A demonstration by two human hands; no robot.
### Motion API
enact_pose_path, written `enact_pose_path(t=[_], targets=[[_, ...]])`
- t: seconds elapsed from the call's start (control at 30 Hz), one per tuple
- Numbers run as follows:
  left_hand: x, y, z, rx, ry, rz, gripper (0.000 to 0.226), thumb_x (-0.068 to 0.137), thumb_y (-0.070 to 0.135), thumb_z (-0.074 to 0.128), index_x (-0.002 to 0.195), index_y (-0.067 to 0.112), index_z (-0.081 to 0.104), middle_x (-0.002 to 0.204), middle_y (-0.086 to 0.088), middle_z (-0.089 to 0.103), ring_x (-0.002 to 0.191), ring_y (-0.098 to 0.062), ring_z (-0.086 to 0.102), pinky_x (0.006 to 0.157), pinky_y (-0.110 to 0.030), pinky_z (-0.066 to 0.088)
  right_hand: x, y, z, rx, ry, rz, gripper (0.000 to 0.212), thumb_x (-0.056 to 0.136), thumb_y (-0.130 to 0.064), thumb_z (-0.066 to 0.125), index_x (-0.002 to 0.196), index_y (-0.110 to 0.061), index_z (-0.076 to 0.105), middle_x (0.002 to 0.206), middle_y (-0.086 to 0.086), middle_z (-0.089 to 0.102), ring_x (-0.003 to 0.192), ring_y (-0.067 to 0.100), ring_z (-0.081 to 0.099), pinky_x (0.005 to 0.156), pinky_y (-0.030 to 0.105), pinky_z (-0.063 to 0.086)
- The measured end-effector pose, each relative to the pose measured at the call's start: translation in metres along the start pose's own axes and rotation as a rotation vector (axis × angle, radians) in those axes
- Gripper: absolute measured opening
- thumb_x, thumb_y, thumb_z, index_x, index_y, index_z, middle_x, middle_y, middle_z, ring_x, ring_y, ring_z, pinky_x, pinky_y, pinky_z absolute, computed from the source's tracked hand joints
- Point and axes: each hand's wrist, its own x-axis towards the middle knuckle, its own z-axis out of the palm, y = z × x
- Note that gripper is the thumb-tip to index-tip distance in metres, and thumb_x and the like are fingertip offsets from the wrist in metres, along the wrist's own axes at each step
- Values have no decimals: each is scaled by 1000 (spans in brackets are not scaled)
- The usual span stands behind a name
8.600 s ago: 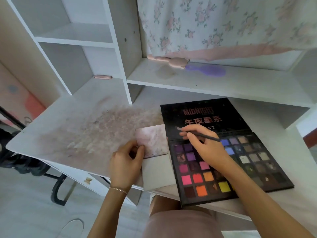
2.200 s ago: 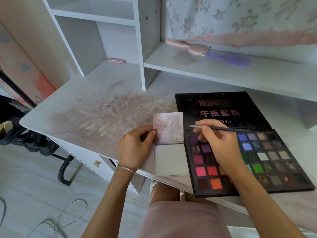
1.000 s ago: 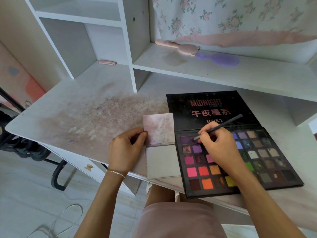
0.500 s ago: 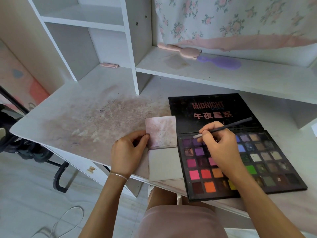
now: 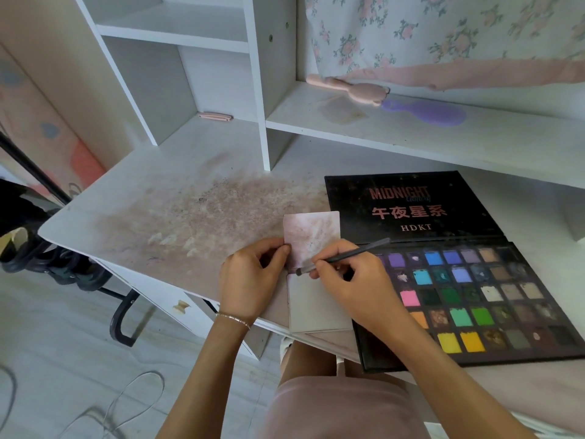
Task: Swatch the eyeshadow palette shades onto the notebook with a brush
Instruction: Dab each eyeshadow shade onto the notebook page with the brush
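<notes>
On the tabletop (image 5: 164,198), a small notebook (image 5: 311,236) lies open. Left hand (image 5: 250,280) fingers pinch its upper page at 9 o'clock. Right hand (image 5: 351,280) fingers pinch a brush (image 5: 348,253), tip at the notebook's fold. Eyeshadow palette (image 5: 459,280) lies touching at 3 o'clock.

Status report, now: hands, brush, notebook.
Left hand pinches notebook edge. Right hand grips brush, tip at the page fold. Palette open alongside; nothing in the way.
</notes>
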Motion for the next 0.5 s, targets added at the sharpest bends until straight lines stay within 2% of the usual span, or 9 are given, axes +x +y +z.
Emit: enact_pose_path(t=[0.1, 0.3, 0.5], targets=[[0, 0, 0, 1, -6, 5, 13, 83, 21, 63, 91, 25, 73, 82, 3, 73, 76, -13, 66, 72, -34, 52, 0, -1, 2, -14, -10, 5, 27, 83, -9, 59, 70, -32, 57, 75, -5, 67, 77, 15, 63, 70, 29, 50], [0, -1, 0, 7, 0, 13, 13, 83, 21, 63, 91, 25, 73, 82, 3, 73, 76, -13, 65, 71, -35, 52, 0, 0, 4, -28, -31, 12, 27, 83, -7, 59, 73, -32, 57, 70, -13, 66, 74, 1, 62, 68, 15, 48], [0, 0, 1, 2, 9, 3, 14, 82, 20, 64, 91, 25, 73, 83, 3, 73, 77, -14, 66, 73, -36, 52, 1, 0, 4, -67, -35, 17, 28, 83, -7, 59, 73, -33, 56, 69, -14, 65, 73, 3, 62, 73, 24, 50]])
